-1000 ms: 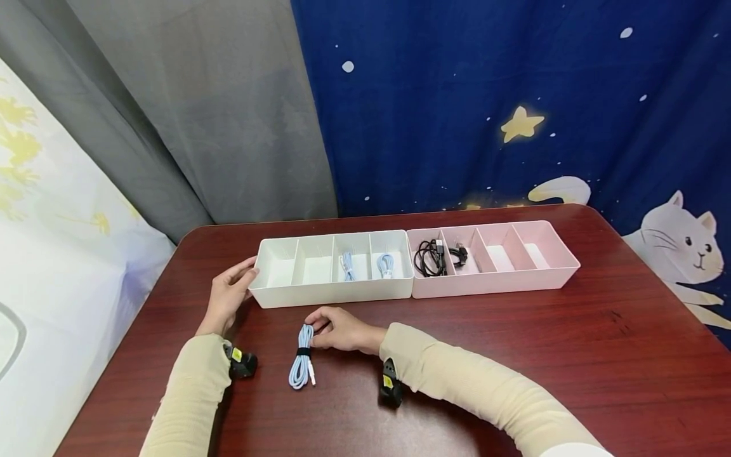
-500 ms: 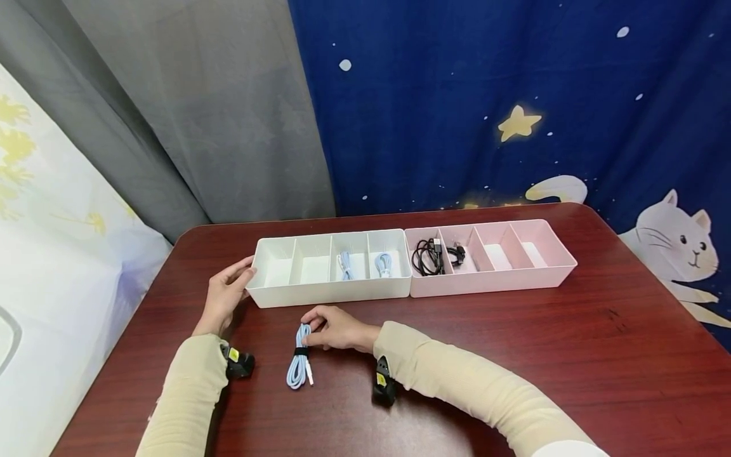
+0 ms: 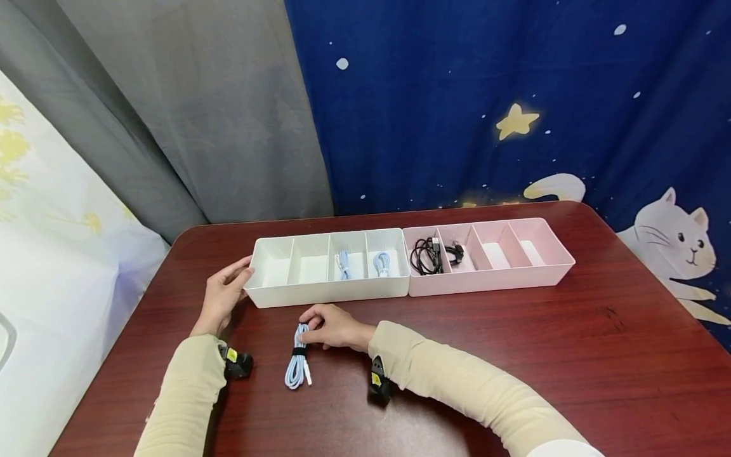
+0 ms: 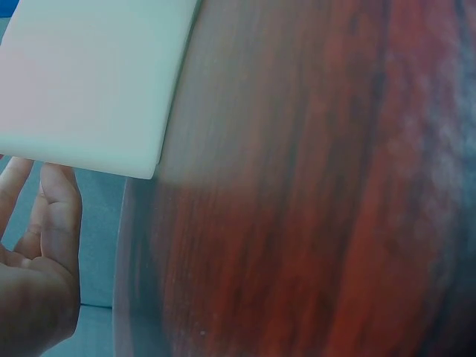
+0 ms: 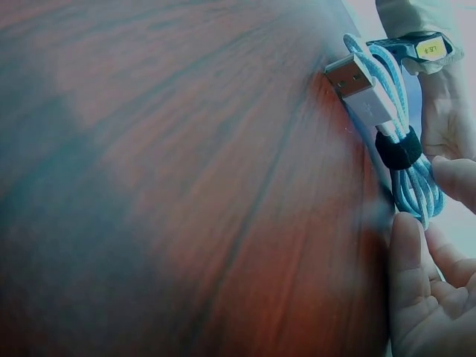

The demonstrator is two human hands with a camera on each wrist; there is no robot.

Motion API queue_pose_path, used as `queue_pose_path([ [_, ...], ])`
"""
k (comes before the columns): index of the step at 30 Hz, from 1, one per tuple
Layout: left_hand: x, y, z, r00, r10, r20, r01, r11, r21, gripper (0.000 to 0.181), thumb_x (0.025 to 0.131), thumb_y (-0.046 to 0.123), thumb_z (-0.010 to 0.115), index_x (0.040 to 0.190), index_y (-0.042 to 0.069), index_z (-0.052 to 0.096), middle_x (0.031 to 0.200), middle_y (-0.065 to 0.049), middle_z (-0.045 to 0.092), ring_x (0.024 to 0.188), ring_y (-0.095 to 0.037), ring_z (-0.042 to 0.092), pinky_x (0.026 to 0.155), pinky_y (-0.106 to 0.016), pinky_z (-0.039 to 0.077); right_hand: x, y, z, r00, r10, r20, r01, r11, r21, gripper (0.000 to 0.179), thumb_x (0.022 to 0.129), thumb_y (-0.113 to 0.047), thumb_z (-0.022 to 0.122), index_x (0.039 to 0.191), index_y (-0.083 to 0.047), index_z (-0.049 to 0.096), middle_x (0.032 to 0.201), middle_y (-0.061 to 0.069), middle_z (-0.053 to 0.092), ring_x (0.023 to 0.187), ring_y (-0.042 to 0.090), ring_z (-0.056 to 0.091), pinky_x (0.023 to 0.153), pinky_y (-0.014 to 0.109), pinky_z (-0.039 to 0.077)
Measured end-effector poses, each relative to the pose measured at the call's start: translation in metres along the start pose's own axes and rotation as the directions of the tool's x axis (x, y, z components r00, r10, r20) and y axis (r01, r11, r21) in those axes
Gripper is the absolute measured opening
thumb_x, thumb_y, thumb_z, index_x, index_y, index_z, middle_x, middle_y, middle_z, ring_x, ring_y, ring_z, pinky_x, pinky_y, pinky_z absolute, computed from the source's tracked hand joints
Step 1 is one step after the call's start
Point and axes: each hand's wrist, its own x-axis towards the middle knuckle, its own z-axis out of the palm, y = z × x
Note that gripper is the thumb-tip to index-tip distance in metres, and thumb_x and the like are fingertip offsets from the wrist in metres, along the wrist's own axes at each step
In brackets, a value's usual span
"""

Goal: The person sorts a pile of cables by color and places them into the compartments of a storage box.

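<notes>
My right hand (image 3: 337, 327) pinches the upper end of a coiled light-blue USB cable (image 3: 297, 368) between thumb and fingers. A black strap binds its middle, and the white-and-metal USB plug (image 5: 368, 97) shows in the right wrist view. My left hand (image 3: 223, 295) touches the left end of a white divided organizer box (image 3: 337, 293), its fingers fairly straight against the end wall. Two smaller light-blue cables lie in that box: one cable (image 3: 344, 265) in the third compartment from the left, another cable (image 3: 382, 263) in the fourth.
A pink divided box (image 3: 491, 279) adjoins the white box on the right. A black cable (image 3: 427, 256) fills its first compartment; a smaller black cable (image 3: 454, 254) lies in the second. Both boxes stand on a dark red wooden table (image 3: 571, 355), with curtains (image 3: 240, 114) behind.
My right thumb has moved left onto the cable's upper end and closed on it. The cable stays nearly in place, and the left hand still touches the white box. The head view has shifted slightly.
</notes>
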Motion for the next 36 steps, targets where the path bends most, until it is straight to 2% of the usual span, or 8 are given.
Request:
queue_pose_path([
  [9,0.0008,-0.0006,-0.0002,1.000,-0.007,-0.001,0.007,1.000,0.016,0.048,0.084,0.033,0.060,0.127,0.013,0.051,0.094,0.012,0.056,0.076,-0.002,0.053,0.060,-0.017,0.046,0.0027,0.0015,0.0026,1.000,0.020,-0.006,-0.020,0.999,0.049,0.029,0.073,-0.005,0.071,0.101,-0.004,0.063,0.074,-0.001,0.051,0.056,0.009,0.047,0.045,0.024,0.042],
  [18,0.0006,-0.0009,0.0000,1.000,-0.001,-0.007,0.002,1.000,0.016,0.047,0.084,0.031,0.060,0.126,0.012,0.052,0.091,0.013,0.057,0.073,-0.002,0.052,0.058,-0.017,0.045,0.0025,0.0021,0.0021,1.000,0.002,0.014,-0.003,0.999,0.037,0.026,0.076,-0.005,0.068,0.101,-0.004,0.064,0.072,-0.003,0.051,0.053,0.009,0.047,0.045,0.022,0.042],
  [25,-0.0003,-0.0003,0.0003,1.000,-0.007,-0.004,0.007,1.000,-0.030,0.046,0.084,0.029,0.061,0.126,0.012,0.052,0.092,0.013,0.057,0.075,-0.001,0.054,0.059,-0.016,0.046,0.0027,0.0026,0.0004,0.999,0.002,0.037,-0.005,0.997,0.073,0.025,0.076,-0.003,0.067,0.101,-0.001,0.062,0.074,-0.001,0.050,0.056,0.009,0.048,0.046,0.023,0.043],
  [36,-0.0007,-0.0010,0.0008,1.000,0.003,-0.008,-0.003,0.999,-0.046,0.047,0.084,0.029,0.061,0.126,0.010,0.051,0.092,0.013,0.057,0.075,0.000,0.055,0.059,-0.016,0.046,0.0050,0.0061,-0.0030,0.997,0.025,0.070,-0.035,0.988,0.150,0.026,0.077,-0.001,0.066,0.102,-0.001,0.062,0.075,0.000,0.051,0.060,0.010,0.051,0.051,0.024,0.047],
])
